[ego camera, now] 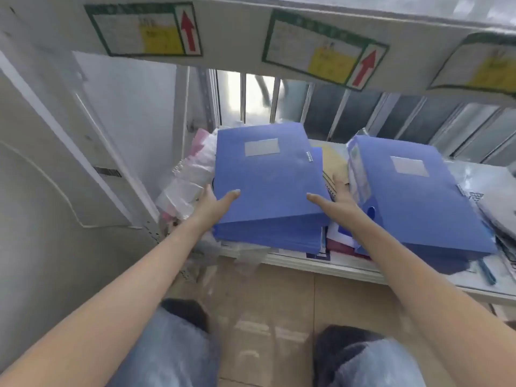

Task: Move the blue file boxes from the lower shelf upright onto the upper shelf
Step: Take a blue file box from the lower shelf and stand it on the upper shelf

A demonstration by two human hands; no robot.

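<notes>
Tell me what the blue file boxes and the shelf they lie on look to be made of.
Left file box and right file box: probably matte plastic sheet; even blue, faint sheen, crisp folded edges. Lower shelf: likely painted metal; thin pale edge, smooth grey-white finish, though it could be laminate.

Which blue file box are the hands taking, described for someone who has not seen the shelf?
Look at the lower shelf, under the labels with red arrows. Two blue file boxes lie flat there. It is the left file box, beside crumpled plastic bags, and the left hand and right hand grip its sides.
</notes>
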